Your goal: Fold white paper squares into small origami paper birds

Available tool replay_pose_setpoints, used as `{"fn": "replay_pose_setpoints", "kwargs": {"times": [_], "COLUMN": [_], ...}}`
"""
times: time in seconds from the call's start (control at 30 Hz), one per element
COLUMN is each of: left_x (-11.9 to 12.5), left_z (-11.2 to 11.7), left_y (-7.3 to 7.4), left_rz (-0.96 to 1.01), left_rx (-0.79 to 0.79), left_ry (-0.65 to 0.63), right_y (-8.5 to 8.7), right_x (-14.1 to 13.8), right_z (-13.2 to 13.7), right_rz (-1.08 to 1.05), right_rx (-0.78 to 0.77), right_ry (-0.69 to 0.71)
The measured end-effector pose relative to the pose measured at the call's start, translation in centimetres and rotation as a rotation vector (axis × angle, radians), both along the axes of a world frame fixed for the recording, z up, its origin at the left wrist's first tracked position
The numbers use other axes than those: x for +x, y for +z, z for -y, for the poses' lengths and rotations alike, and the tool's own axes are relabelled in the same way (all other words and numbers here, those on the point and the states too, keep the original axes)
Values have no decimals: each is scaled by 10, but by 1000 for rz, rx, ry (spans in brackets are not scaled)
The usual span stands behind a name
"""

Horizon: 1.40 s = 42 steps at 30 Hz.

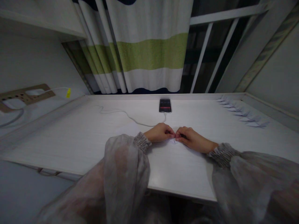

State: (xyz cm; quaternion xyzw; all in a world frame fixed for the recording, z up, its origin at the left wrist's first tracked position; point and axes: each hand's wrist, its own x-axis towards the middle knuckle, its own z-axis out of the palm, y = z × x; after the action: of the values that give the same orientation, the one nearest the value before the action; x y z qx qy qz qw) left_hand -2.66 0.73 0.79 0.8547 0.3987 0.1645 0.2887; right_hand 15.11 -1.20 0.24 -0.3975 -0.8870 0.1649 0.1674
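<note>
A small piece of white folded paper (173,142) lies low over the white desk, between my two hands. My left hand (161,132) comes in from the left, its thumb and fingertips pinched at the paper's upper edge. From the right, my right hand (192,139) pinches the same paper, and the fingertips of both hands almost meet. Much of the paper is hidden behind the fingers, so its full shape does not show. Loose grey sleeves with gathered cuffs cover both forearms.
Several folded white paper figures (243,113), like cranes, stand in a row at the desk's (183,177) back right. A dark phone (165,105) with a white cable (133,119) lies at the back. Left is a power strip (25,96); behind hangs a striped curtain (151,56).
</note>
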Motion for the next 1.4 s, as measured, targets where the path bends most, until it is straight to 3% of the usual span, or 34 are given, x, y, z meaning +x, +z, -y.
{"fn": "replay_pose_setpoints", "kwargs": {"times": [0.67, 0.9, 1.4], "left_x": [1, 1, 1], "left_z": [1, -2, 0], "left_y": [1, -6, -1], "left_rz": [16, 146, 97], "left_rx": [-6, -86, -92], "left_ry": [-34, -69, -78], "right_y": [0, 0, 0], "right_x": [-2, -7, -8], "right_z": [2, 4, 5], "right_rz": [-43, -26, -14], "right_rx": [-47, -11, -5], "right_ry": [-34, -77, -133]}}
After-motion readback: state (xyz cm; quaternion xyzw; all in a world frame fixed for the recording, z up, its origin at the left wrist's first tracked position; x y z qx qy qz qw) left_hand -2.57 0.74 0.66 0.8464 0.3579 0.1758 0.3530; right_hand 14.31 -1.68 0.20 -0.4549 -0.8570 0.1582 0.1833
